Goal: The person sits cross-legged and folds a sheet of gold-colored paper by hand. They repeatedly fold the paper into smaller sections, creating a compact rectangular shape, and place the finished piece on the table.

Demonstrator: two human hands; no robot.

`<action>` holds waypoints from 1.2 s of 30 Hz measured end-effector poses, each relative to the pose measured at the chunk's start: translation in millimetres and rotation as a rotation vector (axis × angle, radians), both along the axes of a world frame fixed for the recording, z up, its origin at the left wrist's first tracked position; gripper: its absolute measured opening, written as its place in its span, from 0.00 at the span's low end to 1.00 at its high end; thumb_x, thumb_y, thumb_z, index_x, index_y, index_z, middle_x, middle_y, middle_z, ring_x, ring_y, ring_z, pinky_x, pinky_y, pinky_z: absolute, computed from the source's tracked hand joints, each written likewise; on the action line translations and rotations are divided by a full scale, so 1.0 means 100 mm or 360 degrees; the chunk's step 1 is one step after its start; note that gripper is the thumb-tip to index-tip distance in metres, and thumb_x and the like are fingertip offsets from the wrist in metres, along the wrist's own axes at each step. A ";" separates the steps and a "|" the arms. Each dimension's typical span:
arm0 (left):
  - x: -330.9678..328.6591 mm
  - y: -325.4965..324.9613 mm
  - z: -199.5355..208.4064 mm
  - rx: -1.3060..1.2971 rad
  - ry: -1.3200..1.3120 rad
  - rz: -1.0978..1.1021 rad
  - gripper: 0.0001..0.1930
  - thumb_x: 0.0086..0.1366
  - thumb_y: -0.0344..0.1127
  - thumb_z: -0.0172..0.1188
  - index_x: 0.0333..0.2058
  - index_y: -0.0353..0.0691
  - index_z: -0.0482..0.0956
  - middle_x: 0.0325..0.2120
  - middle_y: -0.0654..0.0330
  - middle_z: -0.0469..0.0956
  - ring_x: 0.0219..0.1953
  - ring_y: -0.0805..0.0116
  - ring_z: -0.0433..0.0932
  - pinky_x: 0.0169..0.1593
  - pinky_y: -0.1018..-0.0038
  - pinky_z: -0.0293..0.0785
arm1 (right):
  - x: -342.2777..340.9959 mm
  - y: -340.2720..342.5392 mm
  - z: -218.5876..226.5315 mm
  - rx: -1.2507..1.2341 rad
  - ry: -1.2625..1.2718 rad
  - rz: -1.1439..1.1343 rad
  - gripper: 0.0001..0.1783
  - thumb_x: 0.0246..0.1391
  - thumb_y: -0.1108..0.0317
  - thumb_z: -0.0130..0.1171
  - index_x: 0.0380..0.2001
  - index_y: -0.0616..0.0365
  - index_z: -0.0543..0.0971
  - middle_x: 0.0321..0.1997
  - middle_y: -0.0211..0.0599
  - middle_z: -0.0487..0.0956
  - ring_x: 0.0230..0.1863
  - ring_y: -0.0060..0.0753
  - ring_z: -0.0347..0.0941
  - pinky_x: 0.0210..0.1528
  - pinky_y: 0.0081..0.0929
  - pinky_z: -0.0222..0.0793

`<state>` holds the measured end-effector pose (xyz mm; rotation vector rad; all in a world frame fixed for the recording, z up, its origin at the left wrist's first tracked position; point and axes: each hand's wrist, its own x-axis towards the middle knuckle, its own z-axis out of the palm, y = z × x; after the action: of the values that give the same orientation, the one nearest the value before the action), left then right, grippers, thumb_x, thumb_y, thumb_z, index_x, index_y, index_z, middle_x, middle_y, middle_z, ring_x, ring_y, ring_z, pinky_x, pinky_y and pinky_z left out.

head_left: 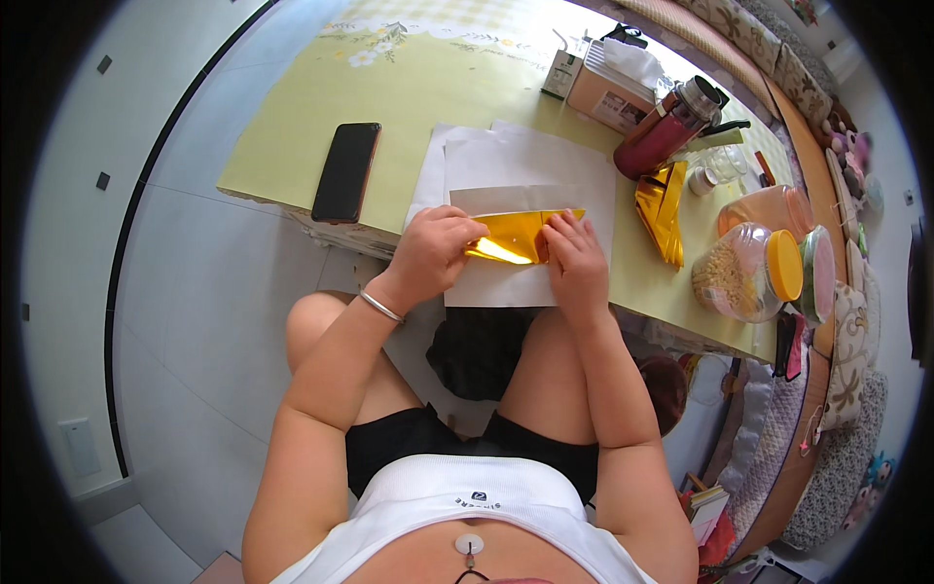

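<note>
A shiny gold foil sheet (511, 234), partly folded, lies over white paper (491, 284) at the near edge of the table. My left hand (433, 245) pinches its left end between thumb and fingers. At the right end my right hand (576, 255) has its fingers closed on the foil, the fingertips bent over its edge. Just beyond the foil is a greyish-white strip of paper (516, 199). To the right, apart from my hands, rests a folded gold foil piece (664, 214).
A black phone (347, 173) lies left on the table (282, 146). At the right stand a maroon thermos (662, 131), a tissue box (613, 90), a small carton (561, 73), a glass jar (720, 164) and a yellow-lidded jar (735, 273). A sofa (827, 195) runs along the far right.
</note>
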<state>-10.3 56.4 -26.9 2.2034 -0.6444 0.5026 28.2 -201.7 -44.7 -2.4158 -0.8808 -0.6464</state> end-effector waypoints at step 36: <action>0.17 -0.16 -0.01 -0.0039 0.0263 0.0467 0.27 0.53 0.26 0.70 0.54 0.34 0.77 0.32 0.56 0.79 0.39 0.57 0.75 0.47 0.64 0.73 | -0.13 0.49 0.02 -0.0010 0.0137 -0.0069 0.23 0.50 0.66 0.65 0.53 0.41 0.84 0.65 0.47 0.74 0.59 0.47 0.69 0.62 0.45 0.60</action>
<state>6.5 39.9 -28.2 2.2987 -0.2266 0.4662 15.5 -153.0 -42.6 -2.4546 -0.7981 -0.5518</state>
